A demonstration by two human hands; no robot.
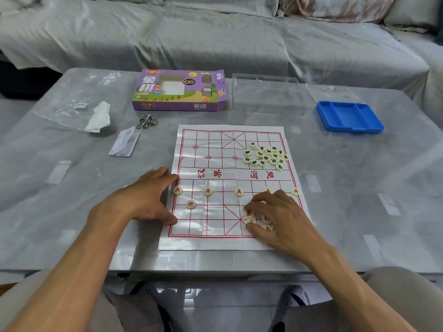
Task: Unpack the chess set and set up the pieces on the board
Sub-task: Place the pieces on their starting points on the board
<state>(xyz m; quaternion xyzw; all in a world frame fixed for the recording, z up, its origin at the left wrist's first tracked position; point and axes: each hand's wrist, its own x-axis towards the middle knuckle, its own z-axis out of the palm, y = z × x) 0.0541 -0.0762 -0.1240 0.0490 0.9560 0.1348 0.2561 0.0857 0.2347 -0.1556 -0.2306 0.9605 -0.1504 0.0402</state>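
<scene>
A grey table [72, 188] before a covered sofa carries the paper board [230, 183]. The left hand [146, 197], fingers flat, pins its nine-o'clock edge, probably against sliding. The right hand [280, 216], curled, sorts loose red pieces [249, 214] at five o'clock; black pieces [266, 155] wait heaped at one o'clock.

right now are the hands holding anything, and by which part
The left hand rests flat on the board's left edge. The right hand curls over loose red pieces; no clear pinch shows.
</scene>
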